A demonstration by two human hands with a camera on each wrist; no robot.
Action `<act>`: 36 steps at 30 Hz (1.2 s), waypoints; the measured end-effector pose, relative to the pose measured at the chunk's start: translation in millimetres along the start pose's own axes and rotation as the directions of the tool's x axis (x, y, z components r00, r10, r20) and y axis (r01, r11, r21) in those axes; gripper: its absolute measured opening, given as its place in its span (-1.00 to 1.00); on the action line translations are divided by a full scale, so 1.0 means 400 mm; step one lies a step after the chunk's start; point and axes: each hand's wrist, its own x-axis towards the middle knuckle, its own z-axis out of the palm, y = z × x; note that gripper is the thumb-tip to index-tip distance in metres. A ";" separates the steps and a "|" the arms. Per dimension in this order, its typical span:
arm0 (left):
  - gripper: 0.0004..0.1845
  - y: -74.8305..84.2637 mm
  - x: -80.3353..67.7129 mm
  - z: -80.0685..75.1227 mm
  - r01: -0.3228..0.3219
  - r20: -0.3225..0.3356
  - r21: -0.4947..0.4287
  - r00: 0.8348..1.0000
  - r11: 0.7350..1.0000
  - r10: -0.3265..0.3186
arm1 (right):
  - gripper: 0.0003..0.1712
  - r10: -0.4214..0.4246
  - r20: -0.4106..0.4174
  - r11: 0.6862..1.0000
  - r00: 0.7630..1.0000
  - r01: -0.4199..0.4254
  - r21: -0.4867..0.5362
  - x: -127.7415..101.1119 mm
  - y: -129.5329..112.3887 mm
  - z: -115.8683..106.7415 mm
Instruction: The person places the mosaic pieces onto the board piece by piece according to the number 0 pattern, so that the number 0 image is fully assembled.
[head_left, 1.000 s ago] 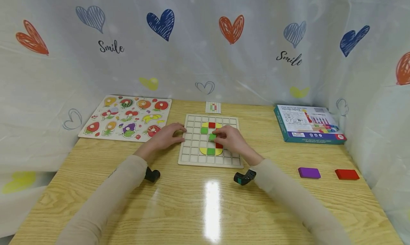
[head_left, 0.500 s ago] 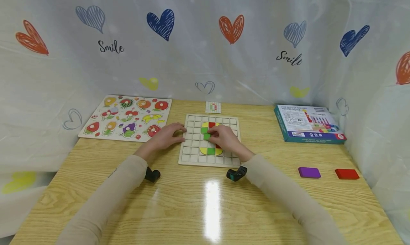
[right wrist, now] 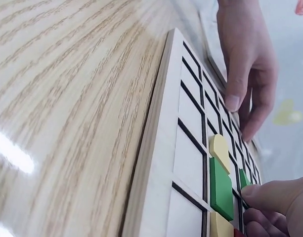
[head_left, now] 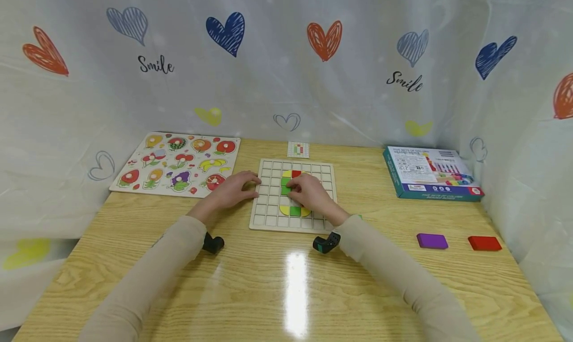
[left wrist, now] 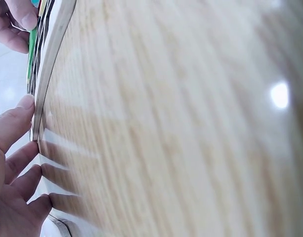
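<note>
1. Grid board [head_left: 293,198], a pale wooden tray of square cells, lies flat on the worktop [head_left: 286,282] in front of the person, just this side of a small pattern card [head_left: 298,149]. Judging by the cells, the picture on it is only partly built: a narrow column near the middle holds coloured pieces, and most cells all round it are bare.

2. Left hand [head_left: 230,192] rests at the board's left edge; in the left wrist view its straight fingers [left wrist: 15,123] press against the rim, so this grip holds nothing and only steadies the tray.

3. Right hand [head_left: 309,192] lies over the middle of the coloured column, hiding some cells. Its grip is nearly closed, fingertips [right wrist: 270,195] pinching or pressing a green tile [head_left: 285,190] that sits in or just over a cell left of the hand.

4. Pieces already set, as far as they show: a red square [head_left: 296,173] at the top with yellow rounded corners beside it, a green square [head_left: 285,181] under that, and at the bottom a second green square [right wrist: 220,187] between two yellow quarter-rounds [right wrist: 219,148].

5. What is left is, I judge, the seating of the green tile and whatever more the card asks for; the card is too small to read.

6. Two loose blocks, one purple [head_left: 431,240] and one red [head_left: 485,243], lie well apart from the board on the right.
</note>
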 end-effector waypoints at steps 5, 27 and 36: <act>-0.61 0.000 0.000 -0.001 -0.008 -0.001 -0.002 1.000 1.000 0.008 | -0.72 0.002 0.006 1.000 1.000 -0.002 -0.008 0.001 -0.001 -0.001; -0.61 -0.003 0.001 0.000 -0.007 -0.005 0.005 1.000 1.000 0.007 | -0.75 -0.012 -0.016 0.999 1.000 0.012 -0.031 0.002 -0.007 0.005; -0.61 -0.007 -0.001 0.003 -0.033 -0.015 0.015 0.999 0.999 0.033 | -0.70 0.046 -0.007 0.996 0.999 -0.046 0.083 -0.014 0.000 -0.012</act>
